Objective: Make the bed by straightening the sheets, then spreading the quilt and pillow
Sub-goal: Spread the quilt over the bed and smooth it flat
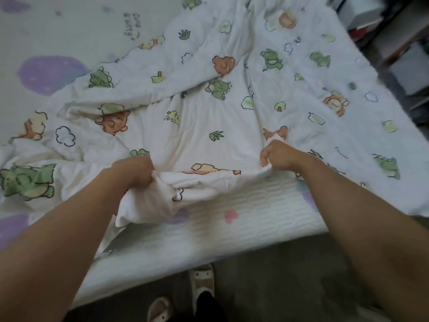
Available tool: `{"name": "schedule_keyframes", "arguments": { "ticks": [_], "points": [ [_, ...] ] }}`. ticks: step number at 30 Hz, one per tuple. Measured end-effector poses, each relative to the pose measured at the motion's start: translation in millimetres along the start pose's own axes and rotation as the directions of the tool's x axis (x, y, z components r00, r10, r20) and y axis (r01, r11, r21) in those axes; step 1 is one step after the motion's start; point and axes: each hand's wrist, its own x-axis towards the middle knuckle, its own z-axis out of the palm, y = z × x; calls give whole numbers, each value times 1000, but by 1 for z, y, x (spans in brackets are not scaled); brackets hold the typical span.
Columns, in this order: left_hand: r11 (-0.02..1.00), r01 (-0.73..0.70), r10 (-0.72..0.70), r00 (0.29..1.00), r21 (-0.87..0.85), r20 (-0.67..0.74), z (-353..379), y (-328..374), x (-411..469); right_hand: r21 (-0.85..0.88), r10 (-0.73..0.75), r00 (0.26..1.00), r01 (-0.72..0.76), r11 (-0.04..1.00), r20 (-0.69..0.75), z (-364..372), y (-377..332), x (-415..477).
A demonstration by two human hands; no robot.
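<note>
A white quilt (204,117) printed with green dinosaurs, bears and trees lies crumpled across the bed, its near edge lifted. My left hand (134,171) grips a bunched fold of that edge. My right hand (278,156) pinches the same edge further right, fingers curled into the fabric. Under the quilt shows the white textured sheet (243,219) with purple and pink shapes, exposed along the bed's near side and at the far left. No pillow is in view.
The bed's near edge (185,259) runs diagonally above a dark floor (290,275). Beige slippers (202,280) sit on the floor at the bed's foot. Dark furniture and boxes (404,54) stand along the right side.
</note>
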Motion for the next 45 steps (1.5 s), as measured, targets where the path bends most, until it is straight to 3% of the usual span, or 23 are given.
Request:
{"name": "schedule_keyframes", "arguments": {
  "ticks": [3,6,8,11,15,18,21,27,29,34,40,43,45],
  "points": [
    [995,56,-68,984,81,164,9,-1,-16,-7,54,969,-57,998,-243,12,15,-18],
    [987,160,-136,894,-21,426,20,7,-26,-19,92,944,-103,994,-316,29,36,-33],
    [997,75,-59,930,-30,363,23,22,-28,20,135,942,-135,991,-308,39,52,-42],
    [991,-126,131,982,-47,138,17,67,-27,29,236,935,-237,971,-266,51,80,-64],
    [940,-320,316,947,-119,-53,6,135,-8,109,355,890,-338,935,-285,49,126,-74],
    [897,-426,412,903,-119,-125,5,183,13,238,391,864,-327,915,-316,48,160,-71],
    [875,-468,452,881,-122,-142,14,236,38,279,381,861,-295,914,-337,49,194,-57],
    [892,-451,448,878,27,-169,43,312,79,149,393,865,-364,919,-310,54,253,-1],
    [916,-399,402,911,51,-91,46,316,95,141,396,869,-370,918,-296,55,273,14],
    [958,-277,272,960,73,74,27,310,112,10,210,846,-236,972,-491,36,307,9],
    [907,-415,357,846,68,396,-14,351,98,-195,118,795,-284,939,-595,-27,371,-37],
    [920,-390,309,782,38,541,-16,377,93,-182,207,745,-404,896,-634,-42,403,-67],
    [926,-371,283,797,63,534,-5,387,97,-136,325,745,-484,865,-583,-39,418,-81]
  ]
}}
